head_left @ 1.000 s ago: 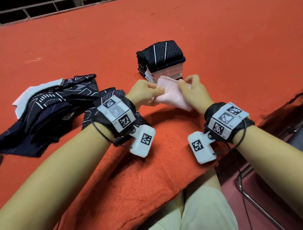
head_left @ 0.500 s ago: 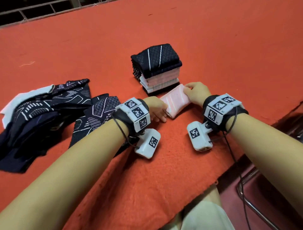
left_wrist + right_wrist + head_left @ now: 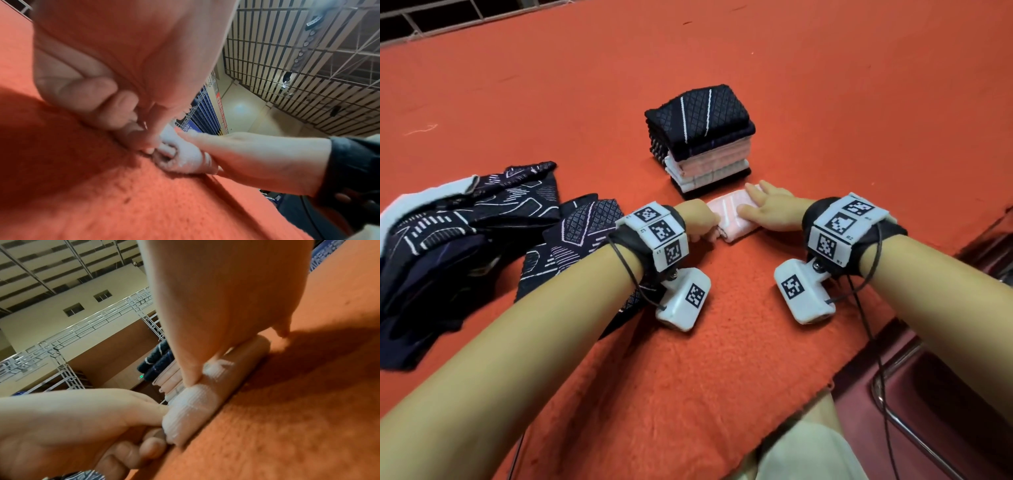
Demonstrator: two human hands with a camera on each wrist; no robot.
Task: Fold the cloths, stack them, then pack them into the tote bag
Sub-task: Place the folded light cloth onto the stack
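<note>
A small folded pink cloth point(image 3: 732, 219) lies on the orange table cover, just in front of a stack of folded cloths point(image 3: 702, 137) with a dark quilted one on top. My left hand point(image 3: 709, 233) pinches the pink cloth's left end, fingers curled. In the left wrist view the left hand's fingertips point(image 3: 148, 146) nip the pink cloth point(image 3: 185, 155). My right hand point(image 3: 753, 202) lies flat on top of it with fingers spread, pressing down. In the right wrist view the pink cloth point(image 3: 205, 402) is a thick roll-like fold, with the stack point(image 3: 162, 368) behind it.
A heap of unfolded dark patterned cloths point(image 3: 465, 233) with a white one beneath lies at the left, one piece reaching under my left forearm. The table's front edge point(image 3: 825, 390) runs close to my lap, and a metal chair frame point(image 3: 893, 418) stands at lower right.
A second ago both hands held the pink cloth up in front of the stack. It now lies on the table; my right hand has flattened onto it while the left keeps its end.
</note>
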